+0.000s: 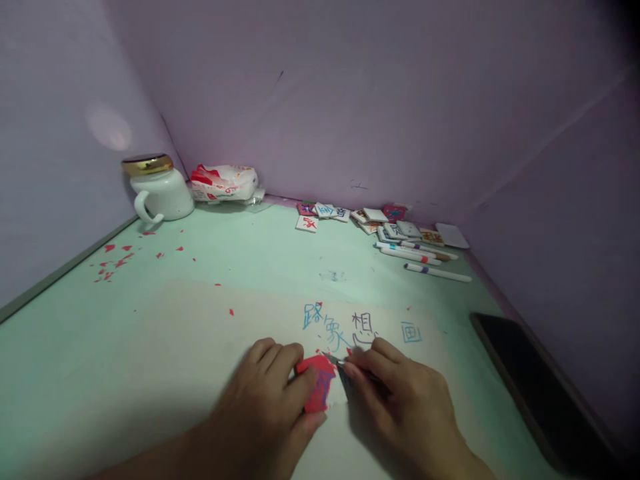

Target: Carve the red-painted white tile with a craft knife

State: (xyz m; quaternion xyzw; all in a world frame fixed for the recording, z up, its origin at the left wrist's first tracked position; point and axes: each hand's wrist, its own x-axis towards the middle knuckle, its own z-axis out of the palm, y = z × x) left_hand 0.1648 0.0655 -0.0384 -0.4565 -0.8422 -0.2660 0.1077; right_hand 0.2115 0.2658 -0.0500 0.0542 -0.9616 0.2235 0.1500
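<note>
A small red piece (317,390) was pinched by the left hand (273,407) near six o'clock on the green table (240,260), seemingly steadied so that the thin blade (336,361), gripped pen-like by the right hand (400,400), could trim its edge.

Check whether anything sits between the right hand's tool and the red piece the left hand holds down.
Nothing visible does. The left hand pins the red piece flat on the sheet, and the thin tool in the right hand already meets its upper right edge. The markers and tiles lie far behind.
</note>
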